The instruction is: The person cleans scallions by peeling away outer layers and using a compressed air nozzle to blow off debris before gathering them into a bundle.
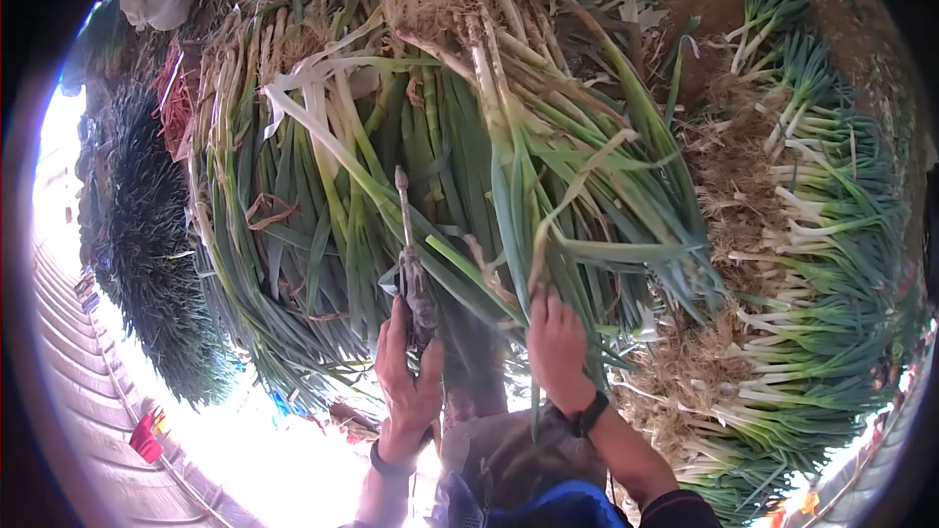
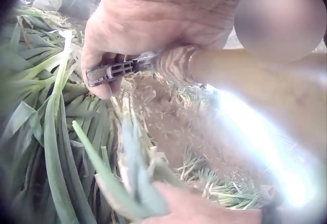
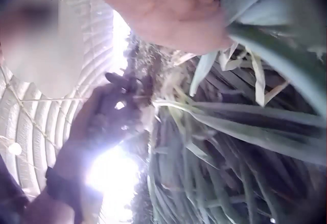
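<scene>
Two hands occupied | left hand (image 1: pixel 406 393) clamped round nozzled tool (image 1: pixel 419 298) | right hand (image 1: pixel 560 350) gripping onion leaves (image 2: pixel 135 165) | risk: tangled leaves may tear if pulled hard

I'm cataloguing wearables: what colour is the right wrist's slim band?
The slim wristband is black, clearest in head view.

no readable text, no legible labels, brands, numbers or signs

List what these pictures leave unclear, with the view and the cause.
Left wrist view: part of the tool, hidden by the left hand.
Right wrist view: part of the right hand, cut off by the top edge.
Head view: individual far-right green onions, too small and tangled to count.
</scene>
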### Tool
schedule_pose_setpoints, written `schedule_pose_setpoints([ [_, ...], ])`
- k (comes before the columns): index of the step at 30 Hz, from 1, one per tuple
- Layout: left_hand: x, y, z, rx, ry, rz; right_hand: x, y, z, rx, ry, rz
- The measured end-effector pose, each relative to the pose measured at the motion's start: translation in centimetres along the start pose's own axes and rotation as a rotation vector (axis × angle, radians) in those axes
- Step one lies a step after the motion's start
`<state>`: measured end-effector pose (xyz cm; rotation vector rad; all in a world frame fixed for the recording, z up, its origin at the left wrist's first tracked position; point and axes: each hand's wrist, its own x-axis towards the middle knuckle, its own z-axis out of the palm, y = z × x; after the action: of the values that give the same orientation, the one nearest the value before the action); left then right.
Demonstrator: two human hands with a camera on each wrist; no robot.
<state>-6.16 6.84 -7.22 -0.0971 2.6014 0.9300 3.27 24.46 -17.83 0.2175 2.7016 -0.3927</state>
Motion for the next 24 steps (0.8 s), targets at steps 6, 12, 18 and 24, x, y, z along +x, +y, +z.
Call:
schedule_pose_setpoints([
  [6,-0.7,-1.2,0.3,-0.003,-0.027,-0.055,7.4,4.2,4.1,0.187,-0.233,-0.12],
  [12,-1.2,-2.1,1.3,-0.035,-0.035,-0.048,15.7,7.3,-0.6,0.245,-0.058,-0.016],
  [18,-0.3,-0.1,2.2,-0.046,-0.117,-0.051,23.3,6.0,2.8,0.175,0.313,0.056],
  [24,0.1,1.0,2.9,-0.035,-0.162,0.018,22.6,7.1,0.6,0.408,0.213,0.118],
])
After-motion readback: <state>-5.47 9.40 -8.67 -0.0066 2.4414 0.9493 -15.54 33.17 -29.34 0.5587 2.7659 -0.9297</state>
